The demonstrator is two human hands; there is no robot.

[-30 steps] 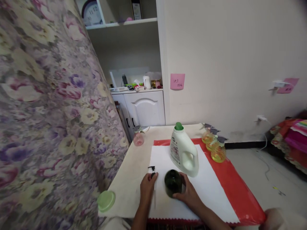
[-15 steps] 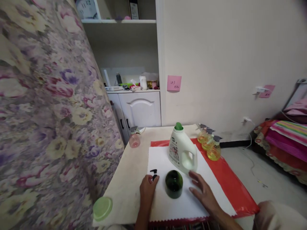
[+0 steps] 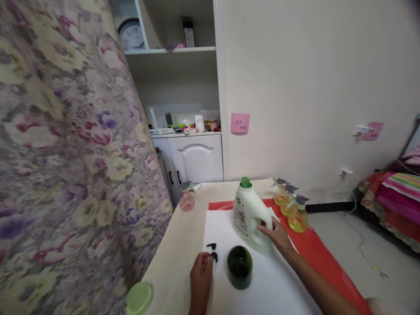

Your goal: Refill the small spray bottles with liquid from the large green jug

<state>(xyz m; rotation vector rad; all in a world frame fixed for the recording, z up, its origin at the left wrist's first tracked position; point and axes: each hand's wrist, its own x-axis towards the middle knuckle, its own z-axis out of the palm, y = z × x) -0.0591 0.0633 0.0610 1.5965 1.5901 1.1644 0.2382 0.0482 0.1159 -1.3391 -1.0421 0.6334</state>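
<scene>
My left hand point(image 3: 201, 273) is closed on a black pump dispenser head point(image 3: 213, 253), its spout pointing left and a pale tube below it. Fingers of my right hand point(image 3: 274, 232) are wrapped around the handle of a pale green detergent jug point(image 3: 248, 216), which stands upright with a green spout at its open mouth. Between my hands a dark green rounded bottle point(image 3: 239, 267) stands on the white cloth point(image 3: 262, 280).
A light green lid point(image 3: 140, 298) lies at the table's near left corner. At the back left stands a pink spray bottle point(image 3: 187, 200). Several yellow spray bottles point(image 3: 298, 218) line the right side on a red sheet point(image 3: 328, 258). A floral curtain point(image 3: 82, 175) hangs at left.
My right hand has moved forward from beside the green bottle and taken hold of the jug's handle. My left hand still holds the pump, whose tube now shows. The camera view has tilted up.
</scene>
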